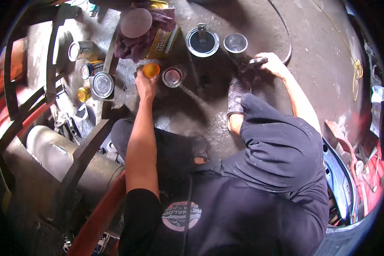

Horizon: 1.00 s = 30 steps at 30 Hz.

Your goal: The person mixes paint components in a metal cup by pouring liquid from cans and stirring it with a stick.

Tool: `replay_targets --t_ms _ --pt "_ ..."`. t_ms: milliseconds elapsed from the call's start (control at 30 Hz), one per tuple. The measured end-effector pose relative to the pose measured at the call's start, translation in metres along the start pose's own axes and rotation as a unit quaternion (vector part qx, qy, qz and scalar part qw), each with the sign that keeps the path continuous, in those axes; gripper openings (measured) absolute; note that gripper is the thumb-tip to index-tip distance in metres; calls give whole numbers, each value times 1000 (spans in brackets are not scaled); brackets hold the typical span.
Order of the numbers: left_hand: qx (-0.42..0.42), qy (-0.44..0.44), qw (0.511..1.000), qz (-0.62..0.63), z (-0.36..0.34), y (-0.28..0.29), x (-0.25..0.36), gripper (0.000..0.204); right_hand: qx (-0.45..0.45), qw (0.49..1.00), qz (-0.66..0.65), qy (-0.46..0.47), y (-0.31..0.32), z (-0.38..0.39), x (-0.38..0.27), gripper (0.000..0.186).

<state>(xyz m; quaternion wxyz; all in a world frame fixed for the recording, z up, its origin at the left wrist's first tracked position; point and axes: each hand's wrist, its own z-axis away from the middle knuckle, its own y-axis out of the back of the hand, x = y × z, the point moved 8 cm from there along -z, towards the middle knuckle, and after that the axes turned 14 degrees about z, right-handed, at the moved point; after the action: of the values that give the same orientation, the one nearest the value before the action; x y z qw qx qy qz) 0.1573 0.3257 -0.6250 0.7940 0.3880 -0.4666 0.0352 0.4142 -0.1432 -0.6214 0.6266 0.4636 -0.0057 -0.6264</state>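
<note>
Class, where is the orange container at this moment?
In the head view, the orange container is upper left of centre, held in the left hand, just left of a round pale-rimmed cup.

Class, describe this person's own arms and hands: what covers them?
The left hand and right hand are bare, no gloves showing; both forearms are uncovered too. A short black fabric sleeve covers the upper left arm, belonging to a black top with a round printed chest emblem.
</note>
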Motion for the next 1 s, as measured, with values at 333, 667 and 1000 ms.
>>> replay_targets --t_ms 333,667,1000 --pt "58 -25 996 -63 17 22 38 58 76 996 -43 0 6 2 -4 73" --pt "37 22 983 181 96 -1 66 66 277 953 86 90 50 11 -81 61" --pt "12 8 948 318 81 -74 25 96 84 988 131 20 22 -11 -23 68"
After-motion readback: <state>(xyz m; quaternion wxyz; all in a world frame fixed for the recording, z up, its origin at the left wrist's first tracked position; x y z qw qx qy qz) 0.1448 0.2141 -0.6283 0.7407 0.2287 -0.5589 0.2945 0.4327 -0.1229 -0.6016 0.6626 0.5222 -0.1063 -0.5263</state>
